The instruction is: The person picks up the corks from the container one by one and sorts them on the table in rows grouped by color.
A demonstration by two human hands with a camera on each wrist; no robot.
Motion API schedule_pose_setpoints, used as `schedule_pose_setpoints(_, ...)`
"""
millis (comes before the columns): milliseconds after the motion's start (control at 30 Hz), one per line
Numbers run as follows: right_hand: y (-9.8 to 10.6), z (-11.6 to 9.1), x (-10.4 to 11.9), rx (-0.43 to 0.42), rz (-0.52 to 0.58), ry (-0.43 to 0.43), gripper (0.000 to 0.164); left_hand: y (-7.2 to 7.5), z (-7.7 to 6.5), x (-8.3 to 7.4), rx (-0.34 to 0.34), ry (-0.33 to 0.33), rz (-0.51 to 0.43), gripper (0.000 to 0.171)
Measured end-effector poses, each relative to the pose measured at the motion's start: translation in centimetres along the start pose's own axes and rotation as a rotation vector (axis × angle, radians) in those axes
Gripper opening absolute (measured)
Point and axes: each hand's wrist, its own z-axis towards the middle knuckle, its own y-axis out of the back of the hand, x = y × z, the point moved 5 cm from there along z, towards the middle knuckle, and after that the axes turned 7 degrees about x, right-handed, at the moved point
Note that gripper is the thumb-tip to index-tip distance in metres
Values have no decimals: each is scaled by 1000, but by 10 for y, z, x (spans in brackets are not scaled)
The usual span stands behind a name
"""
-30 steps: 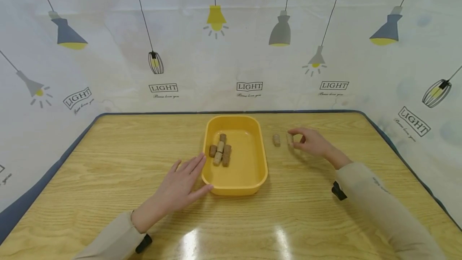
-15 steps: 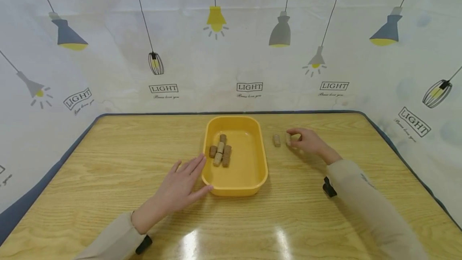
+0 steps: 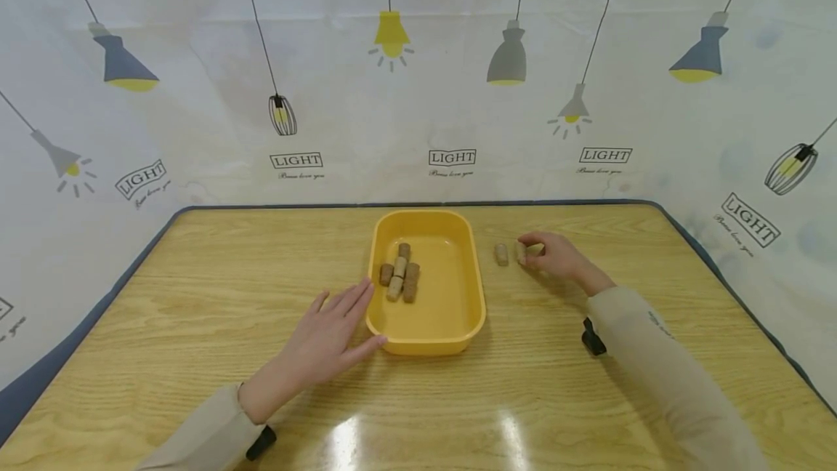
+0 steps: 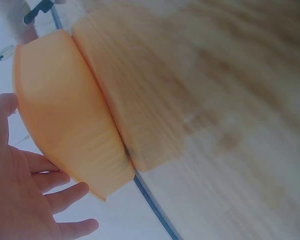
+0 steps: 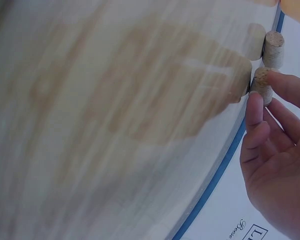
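Cork (image 3: 521, 253) pinched right of yellow tub (image 3: 425, 347)

The right hand (image 3: 554, 256) grips it, slightly nearer the tub than before; a loose cork (image 3: 500, 255) is between. The left hand (image 3: 320, 340), fingers straight, touches the tub's left side; six corks (image 3: 399, 268) lie inside.

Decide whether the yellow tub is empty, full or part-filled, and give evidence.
Part-filled: corks lie inside the yellow tub, toward its left, while its floor shows on the right.

Yellow tray (image 3: 447, 304), tan and brown corks (image 3: 399, 267), wood-grained table (image 3: 209, 289)
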Motion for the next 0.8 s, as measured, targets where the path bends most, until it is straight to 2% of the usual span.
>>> schedule_pose_setpoints(533, -1, 0, -3, -1, -8, -29, 43, 0, 0, 0, -5, 3, -2, 73)
schedule_pose_setpoints(800, 9, 5, 4, -5, 9, -34, 43, 0, 0, 0, -1, 6, -7, 73)
